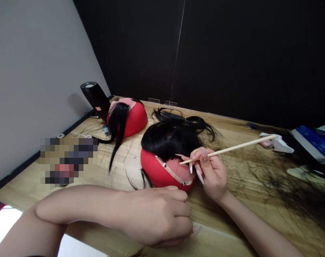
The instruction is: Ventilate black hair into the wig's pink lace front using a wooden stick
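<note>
A red dome-shaped wig block (154,167) sits in front of me on the wooden table, with pink mesh (175,169) and a pale band pinned over it. Long black hair (168,137) covers its far side. My right hand (212,173) is closed on a thin wooden stick (240,145), its tip at the mesh by the hair's edge. Just in front of the block, my left hand (159,214) is closed with its fingers curled under. Whatever it may hold is hidden.
A second red block (137,119) with black hair stands behind left, beside a black cylindrical speaker (95,98). Loose hair (293,192) is scattered on the right, near a crumpled white tissue (281,144) and a blue-and-white packet (312,141). A dark wall closes off the back.
</note>
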`<state>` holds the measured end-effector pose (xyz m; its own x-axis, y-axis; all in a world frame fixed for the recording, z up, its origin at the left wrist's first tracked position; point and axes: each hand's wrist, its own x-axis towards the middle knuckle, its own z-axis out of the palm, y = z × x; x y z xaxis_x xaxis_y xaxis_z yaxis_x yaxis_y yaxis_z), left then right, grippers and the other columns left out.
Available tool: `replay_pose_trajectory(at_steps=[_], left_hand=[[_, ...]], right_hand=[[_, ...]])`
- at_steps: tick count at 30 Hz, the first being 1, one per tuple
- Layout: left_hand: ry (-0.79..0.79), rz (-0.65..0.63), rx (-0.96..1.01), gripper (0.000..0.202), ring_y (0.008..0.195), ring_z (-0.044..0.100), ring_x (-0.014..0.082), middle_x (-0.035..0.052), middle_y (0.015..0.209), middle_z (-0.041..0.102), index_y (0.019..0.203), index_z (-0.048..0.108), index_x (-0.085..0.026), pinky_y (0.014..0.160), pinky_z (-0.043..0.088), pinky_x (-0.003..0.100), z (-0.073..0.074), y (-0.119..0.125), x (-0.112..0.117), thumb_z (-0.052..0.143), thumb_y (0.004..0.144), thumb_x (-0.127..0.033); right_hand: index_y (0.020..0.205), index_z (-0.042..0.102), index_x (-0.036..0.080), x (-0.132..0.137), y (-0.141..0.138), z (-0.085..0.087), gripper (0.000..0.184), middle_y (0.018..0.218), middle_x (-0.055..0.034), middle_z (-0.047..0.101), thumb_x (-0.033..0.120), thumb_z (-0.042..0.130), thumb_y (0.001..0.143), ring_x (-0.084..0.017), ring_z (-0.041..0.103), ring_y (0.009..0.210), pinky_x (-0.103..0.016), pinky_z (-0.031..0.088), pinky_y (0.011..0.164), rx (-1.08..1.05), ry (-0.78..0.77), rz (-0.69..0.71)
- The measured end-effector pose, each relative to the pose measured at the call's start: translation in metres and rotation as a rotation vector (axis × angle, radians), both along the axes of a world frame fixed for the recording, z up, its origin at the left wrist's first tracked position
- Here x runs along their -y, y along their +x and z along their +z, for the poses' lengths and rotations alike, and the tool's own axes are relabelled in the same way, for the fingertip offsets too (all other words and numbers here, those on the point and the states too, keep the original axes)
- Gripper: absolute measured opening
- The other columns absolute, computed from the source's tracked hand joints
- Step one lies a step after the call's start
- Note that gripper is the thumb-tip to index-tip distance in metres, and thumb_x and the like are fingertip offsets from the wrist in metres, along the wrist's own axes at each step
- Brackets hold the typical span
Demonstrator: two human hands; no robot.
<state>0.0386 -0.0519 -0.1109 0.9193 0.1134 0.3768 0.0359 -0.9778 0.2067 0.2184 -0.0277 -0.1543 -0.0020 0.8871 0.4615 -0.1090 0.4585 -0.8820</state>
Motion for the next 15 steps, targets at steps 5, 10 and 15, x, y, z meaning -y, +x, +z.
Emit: replay_pose_trajectory(at_steps=[5, 10, 15], left_hand=[[-0.064, -0.030, -0.059, 0.033, 0.062, 0.044, 0.0146, 0.0012, 0.067, 0.057, 0.064, 0.053, -0.019, 0.066, 0.044, 0.027, 0.003, 0.000, -0.004, 0.049, 0.096, -0.025], [-0.231, -0.048, -0.050, 0.030, 0.061, 0.046, 0.0134, 0.0018, 0.068, 0.059, 0.068, 0.050, -0.019, 0.071, 0.047, 0.024, 0.006, -0.001, -0.009, 0.045, 0.097, -0.018], [-0.398, -0.096, -0.012, 0.033, 0.060, 0.046, 0.0129, 0.0016, 0.064, 0.058, 0.064, 0.042, -0.020, 0.070, 0.046, 0.024, 0.008, -0.001, -0.015, 0.043, 0.097, -0.018]], right_hand=[[0.079, 0.058, 0.017, -0.001, 0.000, 0.002, 0.031, 0.058, 0.0048, 0.045, 0.037, 0.046, 0.100, -0.005, 0.041, 0.045, -0.018, 0.040, 0.046, 0.014, -0.025, -0.026], [0.077, 0.056, 0.018, -0.003, -0.004, 0.003, 0.036, 0.054, 0.0057, 0.046, 0.048, 0.051, 0.096, -0.004, 0.037, 0.041, -0.017, 0.034, 0.040, 0.008, -0.085, -0.068], [0.073, 0.055, 0.017, -0.005, -0.005, 0.006, 0.042, 0.054, 0.0049, 0.049, 0.055, 0.055, 0.091, -0.003, 0.035, 0.040, -0.017, 0.032, 0.037, -0.003, -0.142, -0.098]])
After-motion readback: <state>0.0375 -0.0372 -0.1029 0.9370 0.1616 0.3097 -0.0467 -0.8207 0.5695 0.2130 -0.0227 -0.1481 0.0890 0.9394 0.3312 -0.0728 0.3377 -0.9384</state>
